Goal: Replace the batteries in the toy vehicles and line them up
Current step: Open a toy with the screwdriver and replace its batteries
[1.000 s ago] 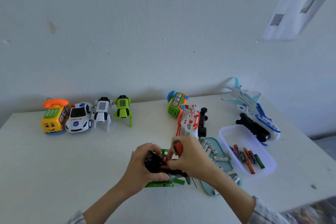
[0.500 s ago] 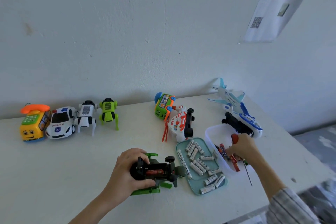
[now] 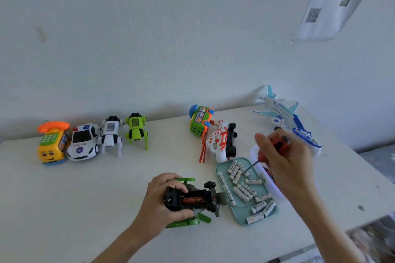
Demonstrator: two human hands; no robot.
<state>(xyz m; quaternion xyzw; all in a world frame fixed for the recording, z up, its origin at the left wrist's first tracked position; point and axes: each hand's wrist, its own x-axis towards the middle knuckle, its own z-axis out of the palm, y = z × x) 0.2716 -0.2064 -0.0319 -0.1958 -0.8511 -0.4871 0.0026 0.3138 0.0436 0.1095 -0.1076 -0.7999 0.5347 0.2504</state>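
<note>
While our left hand (image 3: 162,200) grips the upturned green toy vehicle (image 3: 190,200) on the white table (image 3: 85,198) and our right hand (image 3: 282,160) pinches the red screwdriver (image 3: 277,145) above the battery tray (image 3: 243,218), we judge this light, stiff plastic toy best held by its body, not its thin fragile blades.

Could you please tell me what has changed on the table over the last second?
The right hand took the screwdriver off the green toy and carried it right, over the battery tray. The left hand still grips the toy; the lined-up toys stayed put.
</note>
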